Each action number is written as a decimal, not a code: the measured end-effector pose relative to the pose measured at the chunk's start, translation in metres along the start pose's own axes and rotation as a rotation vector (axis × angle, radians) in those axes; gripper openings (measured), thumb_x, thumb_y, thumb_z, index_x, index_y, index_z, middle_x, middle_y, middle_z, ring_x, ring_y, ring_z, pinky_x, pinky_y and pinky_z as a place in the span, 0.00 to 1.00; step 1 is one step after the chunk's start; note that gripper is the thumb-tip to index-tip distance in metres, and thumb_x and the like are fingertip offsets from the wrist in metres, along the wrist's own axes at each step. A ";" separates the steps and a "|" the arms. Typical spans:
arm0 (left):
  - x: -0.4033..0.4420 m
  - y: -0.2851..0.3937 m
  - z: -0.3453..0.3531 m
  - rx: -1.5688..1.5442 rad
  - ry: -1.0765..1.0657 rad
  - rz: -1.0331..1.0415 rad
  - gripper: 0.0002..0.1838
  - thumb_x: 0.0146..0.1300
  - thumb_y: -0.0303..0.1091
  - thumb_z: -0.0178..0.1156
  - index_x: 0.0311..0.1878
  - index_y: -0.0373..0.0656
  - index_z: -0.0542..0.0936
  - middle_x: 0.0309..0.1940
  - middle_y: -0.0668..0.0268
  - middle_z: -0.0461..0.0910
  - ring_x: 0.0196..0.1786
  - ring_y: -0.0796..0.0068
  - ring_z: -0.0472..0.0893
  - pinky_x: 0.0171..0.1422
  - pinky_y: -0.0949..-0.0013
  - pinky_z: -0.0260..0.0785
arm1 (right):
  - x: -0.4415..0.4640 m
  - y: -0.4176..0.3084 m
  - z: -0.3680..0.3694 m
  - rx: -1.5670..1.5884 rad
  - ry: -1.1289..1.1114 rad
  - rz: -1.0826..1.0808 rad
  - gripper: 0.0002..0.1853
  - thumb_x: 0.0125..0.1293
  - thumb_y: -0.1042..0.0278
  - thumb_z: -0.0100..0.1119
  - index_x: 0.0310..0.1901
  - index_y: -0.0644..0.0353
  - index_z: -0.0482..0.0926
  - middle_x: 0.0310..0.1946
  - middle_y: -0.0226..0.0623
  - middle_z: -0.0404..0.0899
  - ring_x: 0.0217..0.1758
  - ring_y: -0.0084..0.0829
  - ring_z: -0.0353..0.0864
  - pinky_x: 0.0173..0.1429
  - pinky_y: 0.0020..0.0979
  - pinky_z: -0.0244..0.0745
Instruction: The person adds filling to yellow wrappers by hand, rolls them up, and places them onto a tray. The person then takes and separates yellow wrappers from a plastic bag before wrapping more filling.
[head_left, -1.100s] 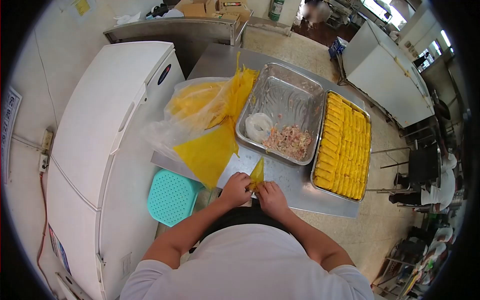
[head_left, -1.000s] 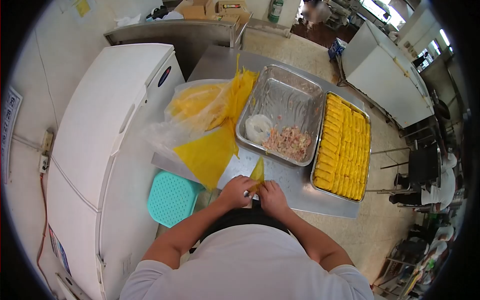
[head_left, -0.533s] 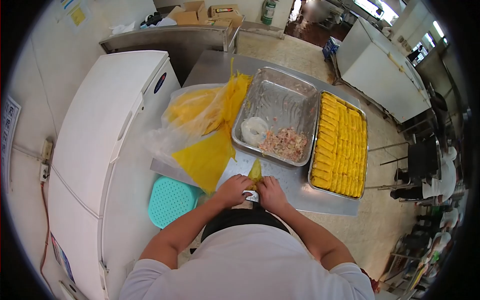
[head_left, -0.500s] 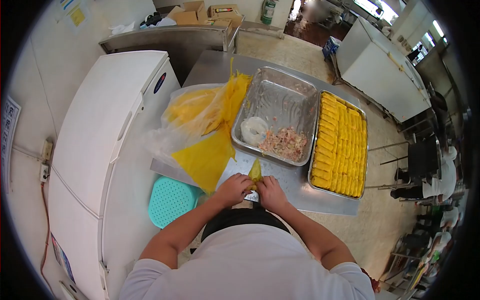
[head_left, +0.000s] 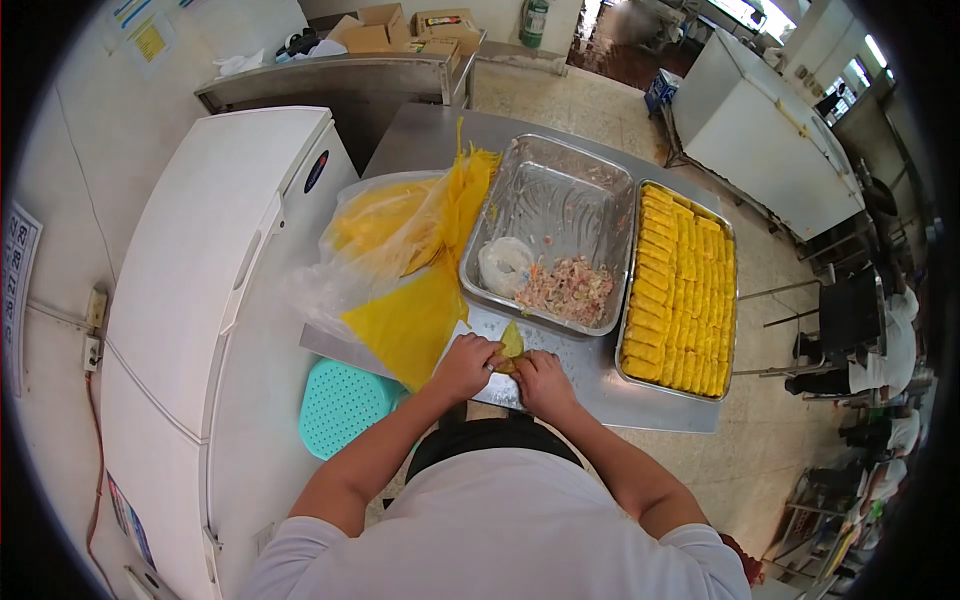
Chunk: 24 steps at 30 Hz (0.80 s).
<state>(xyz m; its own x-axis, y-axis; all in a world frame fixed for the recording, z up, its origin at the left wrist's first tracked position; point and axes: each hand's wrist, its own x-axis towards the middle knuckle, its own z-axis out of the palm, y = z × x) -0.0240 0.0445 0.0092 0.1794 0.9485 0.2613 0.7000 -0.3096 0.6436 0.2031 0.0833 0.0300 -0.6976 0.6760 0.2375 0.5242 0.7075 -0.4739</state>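
Observation:
Both of my hands are closed on a partly rolled yellow wrapper [head_left: 512, 341] at the front edge of the steel table. My left hand [head_left: 468, 366] pinches its left end, and my right hand [head_left: 544, 384] grips the right end. A pointed flap sticks up between them, away from me. Just beyond my hands is a deep metal pan [head_left: 560, 160] with a chopped meat filling [head_left: 568, 290] and a whitish round container [head_left: 506, 266]. On the left, loose yellow wrapper sheets [head_left: 410, 325] lie beside a clear plastic bag [head_left: 325, 275]. A tray on the right holds rows of yellow rolls [head_left: 680, 290].
A white chest freezer [head_left: 190, 270] stands close on my left, with a turquoise perforated stool [head_left: 348, 405] between it and the table [head_left: 640, 405]. Cardboard boxes [head_left: 380, 28] sit on a far counter. Several people are at the far right, near a dark chair [head_left: 848, 315].
My hands have shifted slightly away from me on the table, still gripping the wrapper. Its upright flap looks a little shorter. Pan and tray stay in place.

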 end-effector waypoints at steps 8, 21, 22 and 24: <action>-0.004 0.000 -0.005 0.015 -0.011 0.065 0.21 0.62 0.43 0.77 0.56 0.46 0.88 0.48 0.62 0.85 0.53 0.54 0.83 0.59 0.52 0.73 | 0.022 -0.013 -0.029 0.109 0.021 0.123 0.14 0.71 0.70 0.63 0.56 0.63 0.84 0.49 0.52 0.80 0.56 0.54 0.80 0.61 0.52 0.76; -0.001 0.008 -0.016 -0.024 0.008 0.057 0.18 0.64 0.39 0.75 0.56 0.49 0.88 0.47 0.65 0.86 0.53 0.58 0.83 0.60 0.55 0.74 | 0.199 0.058 -0.051 -0.415 -0.503 0.016 0.31 0.59 0.62 0.80 0.67 0.46 0.86 0.65 0.58 0.76 0.72 0.66 0.75 0.80 0.51 0.72; -0.002 0.007 -0.014 -0.027 0.012 0.063 0.18 0.64 0.39 0.74 0.56 0.49 0.88 0.47 0.66 0.86 0.53 0.58 0.83 0.61 0.55 0.74 | 0.202 0.060 -0.048 -0.432 -0.541 0.013 0.32 0.57 0.61 0.83 0.66 0.45 0.87 0.66 0.59 0.75 0.73 0.67 0.74 0.82 0.51 0.71; -0.002 0.006 -0.015 -0.029 0.014 0.060 0.18 0.65 0.39 0.74 0.56 0.49 0.87 0.48 0.66 0.85 0.53 0.58 0.83 0.61 0.55 0.74 | 0.207 0.057 -0.061 -0.392 -0.565 0.039 0.27 0.60 0.65 0.79 0.63 0.49 0.88 0.64 0.58 0.77 0.69 0.63 0.78 0.75 0.50 0.76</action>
<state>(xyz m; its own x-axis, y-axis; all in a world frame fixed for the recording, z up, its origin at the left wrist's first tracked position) -0.0305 0.0393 0.0231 0.2101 0.9272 0.3100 0.6682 -0.3677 0.6468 0.1181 0.2761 0.1046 -0.7666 0.5667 -0.3020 0.6177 0.7792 -0.1059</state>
